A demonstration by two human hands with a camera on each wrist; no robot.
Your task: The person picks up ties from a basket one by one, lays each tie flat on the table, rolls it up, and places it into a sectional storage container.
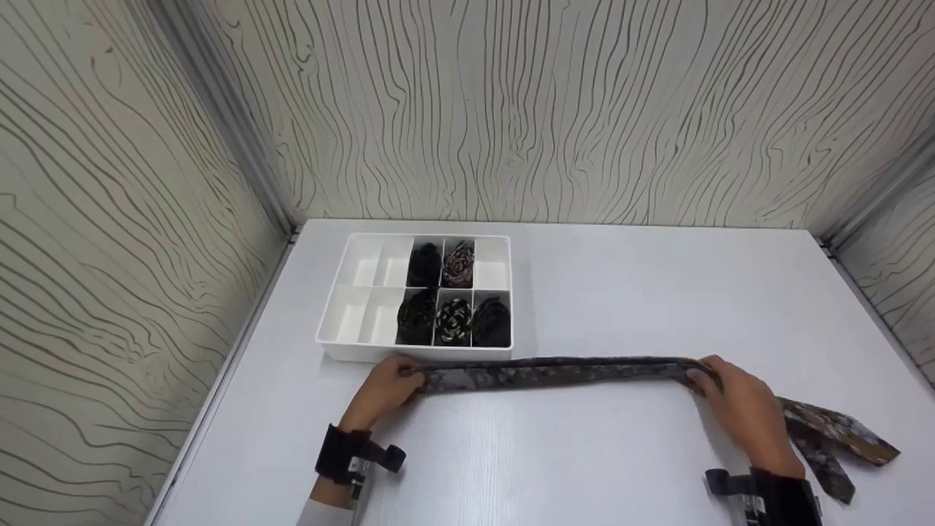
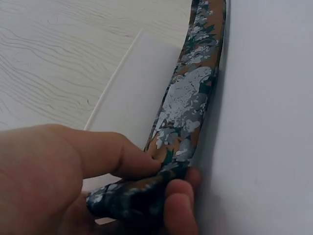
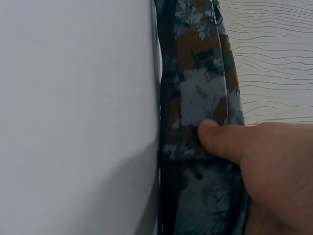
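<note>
A brown necktie (image 1: 555, 372) with grey and white flowers and dark green leaves stretches between my two hands, just in front of the white box. My left hand (image 1: 386, 387) pinches its folded left end between thumb and fingers; the left wrist view shows the fold (image 2: 142, 191) bending under the fingertips. On the other side my right hand (image 1: 741, 405) grips the tie farther along, its thumb (image 3: 215, 139) lying over the layered fabric in the right wrist view. Past the right wrist, the two pointed tails (image 1: 847, 431) of the tie spread out on the table.
The white divided box (image 1: 416, 353) stands at the back left of the white table (image 1: 657, 292). Several rolled dark ties, one of them a patterned roll (image 1: 454, 321), fill some compartments. Wood-grain panels (image 1: 511, 109) border the table behind and at the sides.
</note>
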